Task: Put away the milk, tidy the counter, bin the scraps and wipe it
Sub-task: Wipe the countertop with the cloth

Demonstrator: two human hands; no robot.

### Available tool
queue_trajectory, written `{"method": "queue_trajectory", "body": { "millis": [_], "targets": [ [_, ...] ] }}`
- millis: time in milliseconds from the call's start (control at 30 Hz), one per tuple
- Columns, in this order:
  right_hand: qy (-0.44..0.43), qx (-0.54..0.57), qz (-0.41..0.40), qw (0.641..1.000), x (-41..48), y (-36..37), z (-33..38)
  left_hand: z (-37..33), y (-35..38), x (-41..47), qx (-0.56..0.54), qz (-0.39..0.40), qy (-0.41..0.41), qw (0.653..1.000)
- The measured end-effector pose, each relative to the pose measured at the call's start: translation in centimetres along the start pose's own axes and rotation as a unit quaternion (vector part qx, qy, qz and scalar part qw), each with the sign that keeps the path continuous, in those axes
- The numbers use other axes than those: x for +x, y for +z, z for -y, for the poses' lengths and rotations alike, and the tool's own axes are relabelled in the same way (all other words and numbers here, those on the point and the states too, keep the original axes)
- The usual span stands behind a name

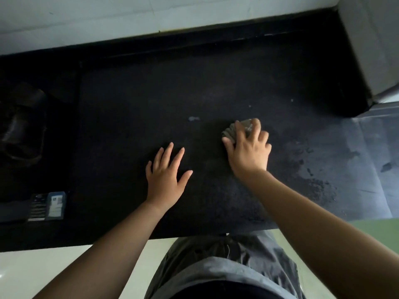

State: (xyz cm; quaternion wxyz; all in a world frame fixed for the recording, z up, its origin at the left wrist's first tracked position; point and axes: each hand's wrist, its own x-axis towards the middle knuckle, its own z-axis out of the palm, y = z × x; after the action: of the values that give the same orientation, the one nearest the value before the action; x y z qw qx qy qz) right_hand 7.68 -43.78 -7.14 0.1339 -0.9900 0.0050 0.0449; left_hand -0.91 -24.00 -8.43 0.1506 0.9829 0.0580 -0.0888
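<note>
A black counter [138,100] fills the view. My right hand [248,147] presses down on a bunched grey cloth [232,129] in the middle of the counter, fingers curled over it. My left hand [165,175] lies flat on the counter to the left of it, fingers spread, holding nothing. A small pale scrap or smear [193,119] sits just beyond and left of the cloth. Tiny pale specks [249,106] lie farther back. The counter to the right of my right hand looks wet and streaked [311,169].
A dark stove or pan shape [21,126] sits at the far left, hard to make out. A small blue-and-white box [56,205] lies near the left front edge. A grey appliance [373,44] stands at the back right. A pale wall runs behind.
</note>
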Motion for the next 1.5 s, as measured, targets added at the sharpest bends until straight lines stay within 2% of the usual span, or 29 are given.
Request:
{"method": "queue_trajectory", "body": {
  "millis": [233,367,433,567,733,800,933,1000,1133,1233,1300,1367,1500],
  "targets": [
    [-0.067,-0.019,-0.003,0.998,-4.7,0.5,-1.1,-0.2,0.2,-0.2,0.002,-0.014,0.009,1.0],
    [0.01,-0.008,-0.009,1.0,-1.3,0.9,0.5,0.3,-0.4,0.2,0.004,-0.006,0.017,1.0],
    [0.015,-0.006,-0.012,1.0,0.2,1.2,2.2,0.9,-0.9,0.8,0.012,-0.003,0.04,0.999],
    [-0.093,-0.032,0.017,0.995,-1.6,1.8,4.0,2.5,-1.8,2.7,0.024,-0.016,0.034,0.999],
    [-0.166,-0.052,-0.011,0.985,-4.4,1.4,1.3,3.7,-1.4,4.1,0.035,-0.044,0.029,0.998],
    [-0.136,-0.04,-0.028,0.989,-3.0,1.3,0.2,3.7,-1.1,4.0,0.034,-0.05,0.037,0.998],
    [-0.012,-0.005,-0.05,0.999,2.2,1.5,1.8,4.1,-0.7,4.1,0.026,-0.063,0.03,0.997],
    [-0.002,-0.002,-0.047,0.999,4.5,1.9,3.9,4.2,-0.6,4.2,0.026,-0.066,0.024,0.997],
    [-0.081,-0.012,-0.024,0.996,4.8,2.6,7.1,4.3,-0.6,4.2,0.026,-0.067,0.023,0.997],
    [-0.155,-0.023,-0.019,0.987,2.3,2.6,6.2,4.4,-0.6,4.3,0.015,-0.071,0.025,0.997],
    [-0.175,-0.024,-0.021,0.984,1.3,2.4,4.7,4.4,-0.7,4.2,0.007,-0.072,0.029,0.997],
    [-0.149,-0.013,-0.024,0.988,1.8,2.4,4.0,4.5,-0.8,4.3,-0.007,-0.072,0.033,0.997],
    [-0.022,0.018,-0.041,0.999,6.0,2.8,6.9,4.4,-1.0,4.3,-0.017,-0.065,0.028,0.997]
  ]
}}
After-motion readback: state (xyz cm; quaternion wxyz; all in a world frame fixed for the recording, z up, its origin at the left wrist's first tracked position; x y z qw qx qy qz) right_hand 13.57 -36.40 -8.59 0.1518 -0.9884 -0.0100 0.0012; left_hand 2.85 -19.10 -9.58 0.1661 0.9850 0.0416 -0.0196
